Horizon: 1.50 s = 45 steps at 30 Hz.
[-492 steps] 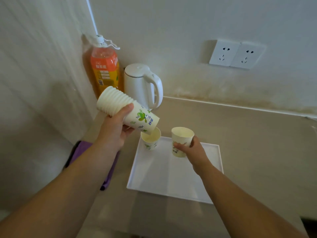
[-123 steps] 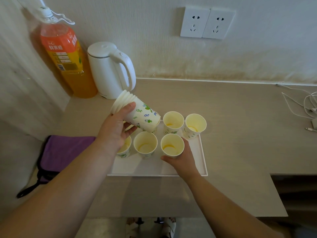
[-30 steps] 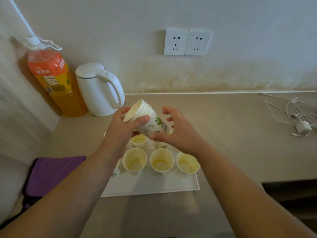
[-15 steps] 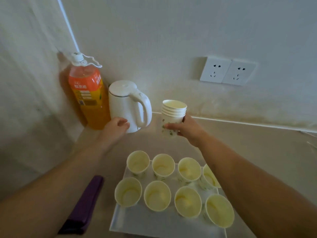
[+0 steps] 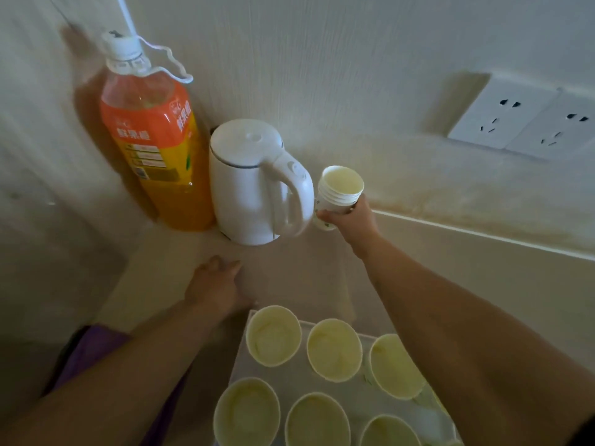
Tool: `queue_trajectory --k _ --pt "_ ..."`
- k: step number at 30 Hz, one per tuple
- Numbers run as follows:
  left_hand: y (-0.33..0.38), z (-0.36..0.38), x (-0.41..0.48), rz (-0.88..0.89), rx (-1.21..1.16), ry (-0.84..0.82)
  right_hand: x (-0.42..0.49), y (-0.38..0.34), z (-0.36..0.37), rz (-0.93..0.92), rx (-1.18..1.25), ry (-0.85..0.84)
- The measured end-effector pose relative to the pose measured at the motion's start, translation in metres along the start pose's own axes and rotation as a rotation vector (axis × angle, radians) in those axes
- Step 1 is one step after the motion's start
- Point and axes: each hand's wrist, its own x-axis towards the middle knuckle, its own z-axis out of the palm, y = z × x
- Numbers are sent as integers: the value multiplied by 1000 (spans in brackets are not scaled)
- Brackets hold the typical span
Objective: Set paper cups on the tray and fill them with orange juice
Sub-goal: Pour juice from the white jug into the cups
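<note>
The right hand [image 5: 352,222] is gripping a stack of spare cups [image 5: 339,193] around its lower part and is holding it upright, just beside the handle of the white kettle [image 5: 251,185]; I cannot tell if the stack is touching the bench [image 5: 483,281]. The left hand [image 5: 214,286] is lying low over the bench, fingers loosely stretched and holding nothing. The juice bottle [image 5: 154,146] is standing upright in the corner, ahead of the left hand and a little to its left, with the cap on. The kettle is standing between the bottle and the right hand, so the left hand is nearer and its way looks free. The paper cups [image 5: 273,336], apparently empty, are standing in rows on the tray [image 5: 293,379], behind both hands.
</note>
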Motion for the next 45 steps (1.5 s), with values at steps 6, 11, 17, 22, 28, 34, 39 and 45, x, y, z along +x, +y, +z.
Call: queue_trajectory --k 6,11,17,22,28,34,39,45 --pt "-1 3 3 -50 28 -27 17 18 24 -33 13 52" --pt "-1 5 3 -62 50 -13 21 22 26 -21 -48 100" --pt "0 5 1 -67 54 -8 21 23 34 23 -121 123" --pt "0 5 2 -71 65 -4 23 33 27 29 -123 29" --pt "-3 7 0 -52 52 -3 -9 2 6 -63 -171 251" --pt "-6 -9 -4 -41 -85 -60 -43 -44 14 -213 -253 -74" --pt "24 -44 -11 64 -609 172 -50 -56 13 -183 -253 -252" --pt "79 -86 -20 189 -1055 259 -56 -57 15 -214 -219 -299"
